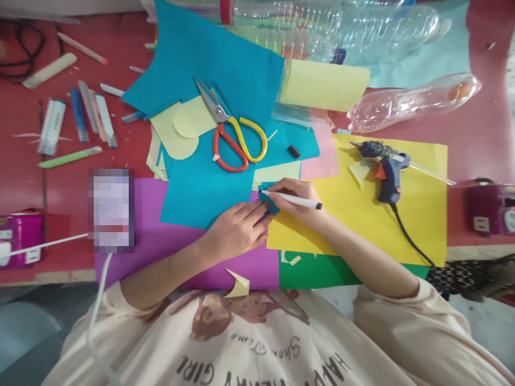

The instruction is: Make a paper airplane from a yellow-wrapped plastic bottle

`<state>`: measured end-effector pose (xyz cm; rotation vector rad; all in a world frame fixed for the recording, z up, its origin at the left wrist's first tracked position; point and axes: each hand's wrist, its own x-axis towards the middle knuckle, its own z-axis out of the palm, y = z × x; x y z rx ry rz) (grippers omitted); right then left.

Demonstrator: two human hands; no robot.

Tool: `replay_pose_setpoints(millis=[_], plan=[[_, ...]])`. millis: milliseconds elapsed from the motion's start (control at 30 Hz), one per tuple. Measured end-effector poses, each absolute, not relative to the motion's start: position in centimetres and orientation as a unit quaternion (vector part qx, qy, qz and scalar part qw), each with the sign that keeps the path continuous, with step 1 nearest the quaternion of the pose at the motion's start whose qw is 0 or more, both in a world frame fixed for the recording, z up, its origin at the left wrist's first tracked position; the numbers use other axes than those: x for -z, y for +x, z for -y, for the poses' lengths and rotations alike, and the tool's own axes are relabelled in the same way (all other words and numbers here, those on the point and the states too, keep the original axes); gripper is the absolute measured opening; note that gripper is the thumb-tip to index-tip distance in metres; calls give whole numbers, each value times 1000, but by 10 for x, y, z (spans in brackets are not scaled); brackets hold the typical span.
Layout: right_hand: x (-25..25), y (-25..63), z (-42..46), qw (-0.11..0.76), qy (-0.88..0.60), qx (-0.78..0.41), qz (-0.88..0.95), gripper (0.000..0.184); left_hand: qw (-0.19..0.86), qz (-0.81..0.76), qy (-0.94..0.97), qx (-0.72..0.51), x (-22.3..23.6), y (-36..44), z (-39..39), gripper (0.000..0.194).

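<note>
Right hand (295, 197), center of frame: closed on a pen (300, 201), thumb and fingers pinching the white barrel near its tip. Dark end points right; tip at the small blue piece.

Left hand (243, 228), center, just left of the other: open, laid palm down, gripping nothing, fingertips on the small blue piece.

Small blue piece (263, 197): one, center of frame, under the left fingertips and beneath the pen tip.

Scissors (229, 131): one pair, above center, one red handle and one yellow, blades pointing upper left, lying on blue paper (205, 195).

Black block (293, 151): one, small, right of the scissors, on blue paper.

Pale cutouts (177, 128): several, rounded and overlapping, left of the scissors.

Glue gun (389, 179): one, blue with orange trigger, right of frame, on the yellow sheet (422, 214); clear stick in its back, black cord running down.

Purple sheet (153, 241): lower left of center. Green sheet (317, 273): lower center, partly under the yellow.

Bottles (293, 27): clear plastic, a group at top. Further bottle (414, 104): one, clear, upper right, lying on its side.

Pens (80, 112): assorted, upper left, on the red table (72, 198).

Pixelated item (110, 210): one, left of frame, details hidden.
</note>
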<state>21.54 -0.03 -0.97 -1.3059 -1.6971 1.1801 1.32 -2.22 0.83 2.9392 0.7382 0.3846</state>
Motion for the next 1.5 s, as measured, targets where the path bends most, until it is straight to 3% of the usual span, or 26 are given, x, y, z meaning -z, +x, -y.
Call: replay_pose_setpoints(millis=[467,667,867,1500], plan=[[13,216,2,381,-527,-444,616,19,43,-243,960,-135,-9,14,22,24],[9,214,1,349,-506,-449,648,16,43,-242,960,-131,-7,13,23,26],[18,217,3,393,-532,-422,621,17,46,-238,961,-135,-9,14,22,24],[6,219,-1,381,-541,-463,590,13,44,-245,960,-130,-9,15,23,24]])
